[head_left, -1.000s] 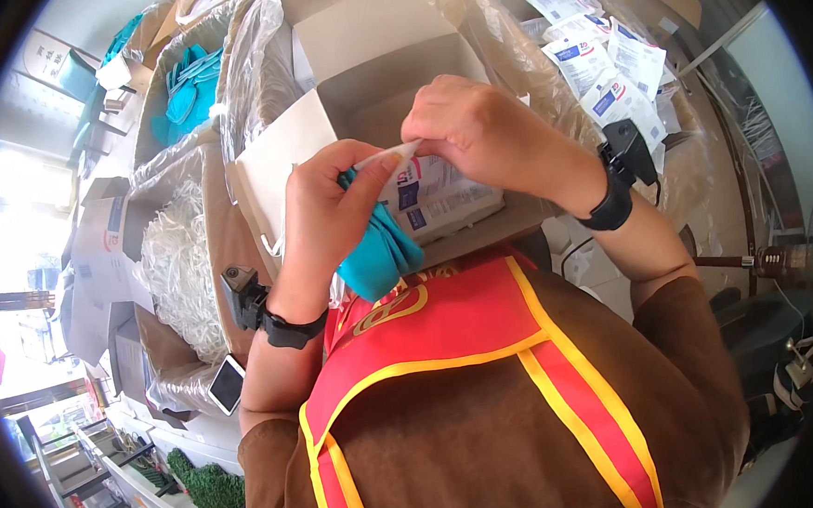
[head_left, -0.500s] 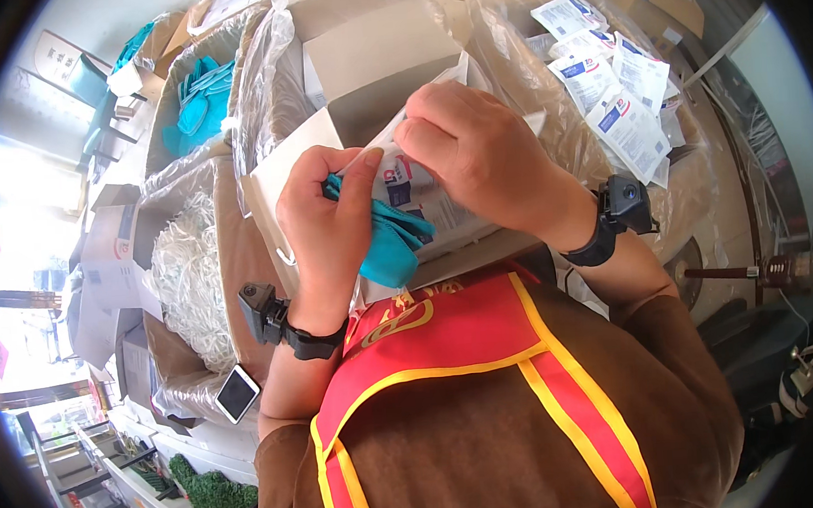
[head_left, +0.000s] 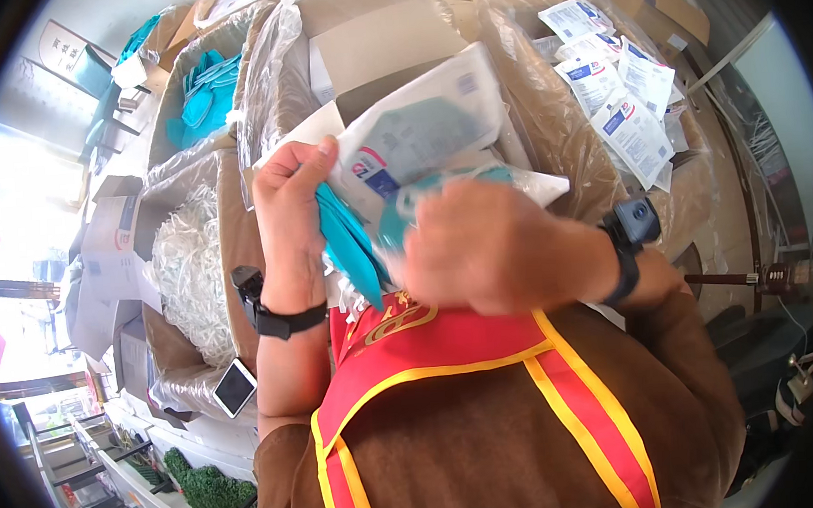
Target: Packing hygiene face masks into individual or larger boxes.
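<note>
My left hand (head_left: 284, 201) pinches the corner of a white see-through packet (head_left: 422, 127) printed in red and blue, with a teal shape showing inside it. Teal folded pieces (head_left: 352, 248), which look like soft folded masks, hang under that hand, held along with the packet. My right hand (head_left: 494, 244) is in front of the packet's lower part, close to the apron; motion smears its fingers. Behind it, more teal and some whitish clear material (head_left: 514, 184) show in part. Both wrists carry strapped-on cameras.
An open cardboard box (head_left: 385, 55) stands behind my hands. To the right, a plastic-lined box (head_left: 546, 106) holds several printed packets (head_left: 632, 128). On the left are teal pieces (head_left: 206, 99) in a lined box, a heap of white cords (head_left: 189, 267) and a phone-like device (head_left: 235, 389).
The packet has swung up and opened out to face me. My right hand has moved down from its top edge toward the apron. My left hand has shifted slightly left, still holding the teal pieces.
</note>
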`<act>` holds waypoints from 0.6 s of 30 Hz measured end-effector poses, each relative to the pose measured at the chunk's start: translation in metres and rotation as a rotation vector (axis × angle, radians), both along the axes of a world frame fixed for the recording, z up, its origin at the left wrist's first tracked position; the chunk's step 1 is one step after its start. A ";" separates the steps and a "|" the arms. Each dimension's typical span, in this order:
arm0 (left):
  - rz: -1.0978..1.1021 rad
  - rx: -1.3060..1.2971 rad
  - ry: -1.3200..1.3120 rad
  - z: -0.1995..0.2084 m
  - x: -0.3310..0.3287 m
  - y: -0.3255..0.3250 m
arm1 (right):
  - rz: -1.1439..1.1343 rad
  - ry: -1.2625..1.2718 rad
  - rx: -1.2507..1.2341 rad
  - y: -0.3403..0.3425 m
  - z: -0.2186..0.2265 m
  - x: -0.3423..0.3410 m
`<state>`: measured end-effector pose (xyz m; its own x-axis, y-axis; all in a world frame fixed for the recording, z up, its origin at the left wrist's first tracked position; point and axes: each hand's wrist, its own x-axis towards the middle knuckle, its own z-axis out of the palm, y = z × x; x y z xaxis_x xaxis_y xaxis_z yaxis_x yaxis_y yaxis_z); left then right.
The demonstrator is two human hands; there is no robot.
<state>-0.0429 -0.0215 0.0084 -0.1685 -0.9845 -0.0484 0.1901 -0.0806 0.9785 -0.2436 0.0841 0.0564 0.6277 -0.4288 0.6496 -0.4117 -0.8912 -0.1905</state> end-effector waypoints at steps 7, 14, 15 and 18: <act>-0.010 -0.240 -0.264 0.010 0.010 -0.003 | -0.005 0.120 0.020 0.021 0.036 -0.019; -0.222 -0.640 -0.512 0.044 -0.008 0.035 | -0.189 -0.056 0.087 -0.057 0.005 -0.026; -0.203 -0.682 -0.534 0.043 -0.009 0.038 | -0.184 -0.055 0.087 -0.056 0.006 -0.025; -0.143 -0.538 -0.508 0.043 -0.014 0.043 | -0.175 -0.122 0.065 -0.054 0.003 -0.019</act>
<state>-0.0568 0.0218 0.0513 -0.3816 -0.8646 0.3270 -0.2716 0.4430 0.8544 -0.2627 0.0299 0.0593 0.4581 -0.5679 0.6838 -0.5295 -0.7923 -0.3032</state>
